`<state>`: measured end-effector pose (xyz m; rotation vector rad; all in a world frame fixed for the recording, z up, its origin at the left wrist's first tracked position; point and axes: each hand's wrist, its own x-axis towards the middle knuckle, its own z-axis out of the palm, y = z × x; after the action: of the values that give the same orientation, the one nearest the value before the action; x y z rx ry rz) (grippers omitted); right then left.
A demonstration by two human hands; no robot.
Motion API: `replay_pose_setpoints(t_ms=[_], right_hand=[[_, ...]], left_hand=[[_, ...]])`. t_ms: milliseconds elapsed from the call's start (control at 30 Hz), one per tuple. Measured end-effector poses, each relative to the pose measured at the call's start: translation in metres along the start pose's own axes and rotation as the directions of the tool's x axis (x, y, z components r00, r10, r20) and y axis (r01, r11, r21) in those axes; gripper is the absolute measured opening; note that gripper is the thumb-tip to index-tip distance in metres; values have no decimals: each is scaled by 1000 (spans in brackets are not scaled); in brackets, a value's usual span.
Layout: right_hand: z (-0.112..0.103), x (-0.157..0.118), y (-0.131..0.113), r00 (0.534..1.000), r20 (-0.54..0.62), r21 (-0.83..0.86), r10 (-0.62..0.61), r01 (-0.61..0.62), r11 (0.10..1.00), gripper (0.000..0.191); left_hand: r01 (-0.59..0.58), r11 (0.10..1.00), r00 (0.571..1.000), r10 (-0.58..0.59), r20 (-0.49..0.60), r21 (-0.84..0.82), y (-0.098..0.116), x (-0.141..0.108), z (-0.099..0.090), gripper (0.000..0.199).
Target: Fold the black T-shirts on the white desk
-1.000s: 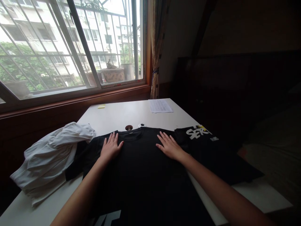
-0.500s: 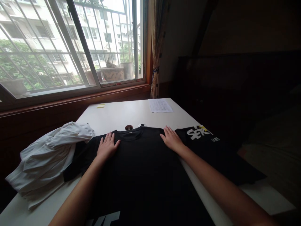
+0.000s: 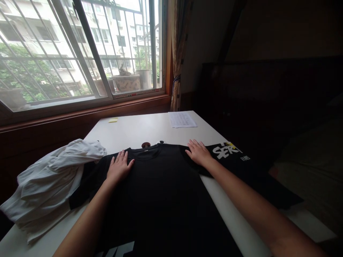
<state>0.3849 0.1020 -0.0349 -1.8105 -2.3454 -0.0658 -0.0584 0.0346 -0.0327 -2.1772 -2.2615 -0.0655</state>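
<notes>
A black T-shirt [image 3: 163, 192] lies spread over the white table [image 3: 131, 126], its collar toward the far side and a pale print at its near end. My left hand [image 3: 119, 167] rests flat on the shirt's left shoulder, fingers apart. On the right shoulder, near the sleeve, my right hand [image 3: 198, 152] lies palm down with its fingers spread. Neither hand grips the cloth. Just right of my right hand is another dark garment [image 3: 249, 175] with white lettering and a yellow patch.
Crumpled white cloth [image 3: 50, 182] hangs over the table's left edge. A printed sheet [image 3: 182, 119] and yellow sticky notes [image 3: 113, 120] lie toward the back. Behind are a barred window [image 3: 123, 53] and a tied curtain [image 3: 177, 82].
My right hand has slid right along the shirt's shoulder, and the cloth there now reaches the dark garment. My left hand has shifted slightly left in view.
</notes>
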Motion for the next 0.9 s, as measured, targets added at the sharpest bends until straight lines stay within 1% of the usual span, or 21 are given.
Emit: replay_pose_setpoints(t_ms=[67, 100, 133, 233, 333, 433, 500, 567, 633, 767, 900], right_hand=[[-6, -4, 18, 997, -66, -38, 30, -32, 999, 55], [-9, -7, 27, 996, -73, -46, 51, -55, 997, 52], [-13, -9, 36, 995, -60, -47, 79, -82, 996, 51], [-22, -13, 58, 985, 32, -15, 172, -172, 985, 50], [-27, -11, 68, 967, 87, 61, 238, -244, 968, 50], [-31, -4, 67, 963, 111, 130, 247, -260, 957, 36], [-35, 1, 63, 969, 108, 163, 224, -239, 957, 24], [-40, 5, 59, 974, 91, 191, 208, -223, 956, 16], [-47, 8, 54, 973, 70, 224, 221, -231, 947, 14], [-64, 4, 42, 961, 26, 287, 276, -272, 918, 18], [-79, -4, 28, 940, -12, 426, 342, -304, 852, 18]], left_hand=[[0, 1000, 1000, 0, 5, -7, 0, 0, -1, 77], [0, 1000, 1000, 0, 7, -10, 0, 0, -1, 77], [1, 1000, 1000, -1, 8, -11, 0, 0, -1, 77], [4, 1000, 1000, -4, 10, -9, 0, 1, 0, 78], [6, 1000, 1000, -6, 9, 0, 0, 1, 0, 78], [7, 1000, 1000, -7, 6, 16, 0, 1, 0, 77], [9, 1000, 1000, -9, 5, 24, 0, 1, 0, 77], [8, 1000, 1000, -8, 5, 30, 1, 0, -1, 77], [5, 999, 1000, -5, 5, 34, 1, 0, -1, 76], [2, 999, 1000, -2, -1, 35, 1, -1, -1, 75], [7, 1000, 1000, -7, -1, 29, 2, -1, -2, 74]])
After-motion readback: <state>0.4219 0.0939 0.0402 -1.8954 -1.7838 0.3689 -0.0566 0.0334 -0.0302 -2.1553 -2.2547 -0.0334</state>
